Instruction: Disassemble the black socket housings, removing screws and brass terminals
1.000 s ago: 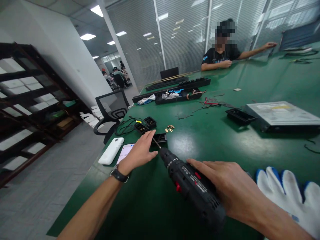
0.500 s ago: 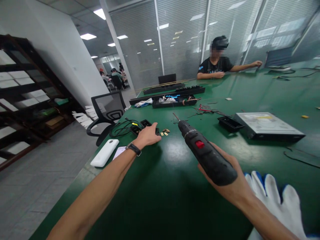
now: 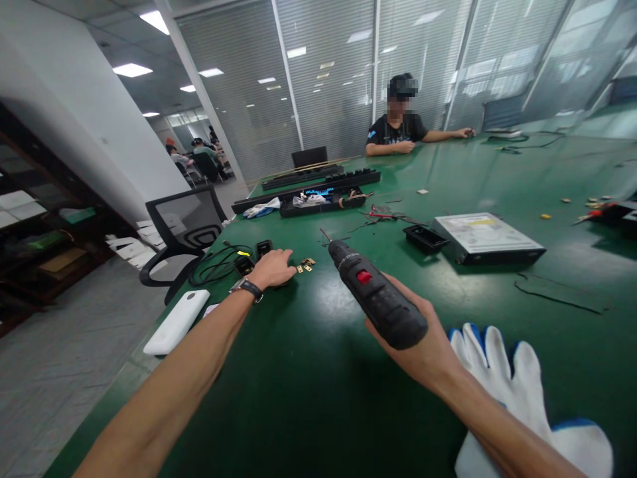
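Note:
My right hand (image 3: pixel 423 325) grips a black cordless screwdriver (image 3: pixel 375 295) with a red switch, its bit pointing away and to the left above the table. Farther left, my left hand (image 3: pixel 271 269), with a watch (image 3: pixel 249 289) on the wrist, is closed over something dark that it mostly hides. Beside its fingers lie several small brass-coloured metal pieces (image 3: pixel 307 265). A black plastic housing (image 3: pixel 263 248) and another dark part (image 3: pixel 243 265) sit just behind and left of that hand.
Around the green table (image 3: pixel 308 372) are a white power bank (image 3: pixel 176 322), black cables (image 3: pixel 212 265), a white-and-blue glove (image 3: pixel 512 378) under my right forearm, a silver disc drive (image 3: pixel 488 236), a black tray (image 3: pixel 424 238) and a parts box (image 3: pixel 323 201). Another person (image 3: pixel 398 126) sits across.
The view has turned right, so everything stands farther left and more dark parts show at the right edge. Both hands keep about the same pose; the screwdriver stays in my right hand.

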Demonstrator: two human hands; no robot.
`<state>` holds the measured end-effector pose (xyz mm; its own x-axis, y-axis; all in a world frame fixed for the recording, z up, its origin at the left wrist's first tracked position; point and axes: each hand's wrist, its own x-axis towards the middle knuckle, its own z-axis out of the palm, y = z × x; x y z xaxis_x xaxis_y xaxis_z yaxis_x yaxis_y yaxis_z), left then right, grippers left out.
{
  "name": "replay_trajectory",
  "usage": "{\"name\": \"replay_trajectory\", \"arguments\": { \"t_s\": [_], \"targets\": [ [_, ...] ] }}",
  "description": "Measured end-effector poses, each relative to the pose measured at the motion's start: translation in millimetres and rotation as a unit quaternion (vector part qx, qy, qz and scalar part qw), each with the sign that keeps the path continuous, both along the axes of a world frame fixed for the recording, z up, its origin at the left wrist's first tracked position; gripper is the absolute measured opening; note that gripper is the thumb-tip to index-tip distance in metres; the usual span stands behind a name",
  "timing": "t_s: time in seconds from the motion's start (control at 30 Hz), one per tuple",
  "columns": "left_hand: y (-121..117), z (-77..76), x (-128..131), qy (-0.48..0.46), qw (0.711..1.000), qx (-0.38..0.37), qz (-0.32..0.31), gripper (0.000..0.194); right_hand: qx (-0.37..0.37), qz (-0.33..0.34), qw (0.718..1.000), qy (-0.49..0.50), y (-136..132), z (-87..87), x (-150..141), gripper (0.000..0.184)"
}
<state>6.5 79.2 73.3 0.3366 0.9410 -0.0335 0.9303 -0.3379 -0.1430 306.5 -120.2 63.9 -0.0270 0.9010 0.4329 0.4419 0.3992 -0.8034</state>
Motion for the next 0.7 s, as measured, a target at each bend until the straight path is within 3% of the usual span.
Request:
{"name": "replay_trajectory", "arguments": {
  "t_s": [0.17,0.27,0.37,0.5,0.6,0.7],
  "targets": [
    [-2,5.4,-17,0.018,1.0,-0.013,-0.005,0.064,-0.056,-0.063,0.987,-0.135,2,10.6,5,0.072],
    [-6,9.4,-15,0.017,1.0,0.006,-0.003,0.059,-0.111,-0.112,0.947,-0.279,5,17.7,4,0.074],
    [-17,14.3,1,-0.005,0.998,0.057,-0.015,0.054,-0.148,-0.112,0.906,-0.38,10,17.1,3,0.07],
    [-58,16.2,26,-0.135,0.98,0.13,-0.064,0.053,-0.172,-0.114,0.879,-0.43,17,8.6,5,0.067],
    [-98,6.9,32,-0.218,0.971,0.065,-0.078,0.049,-0.18,-0.117,0.876,-0.431,20,5.0,10,0.067],
    [-125,-8.3,25,-0.229,0.969,0.042,-0.08,0.047,-0.195,-0.105,0.881,-0.419,22,5.5,17,0.073]
  ]
}}
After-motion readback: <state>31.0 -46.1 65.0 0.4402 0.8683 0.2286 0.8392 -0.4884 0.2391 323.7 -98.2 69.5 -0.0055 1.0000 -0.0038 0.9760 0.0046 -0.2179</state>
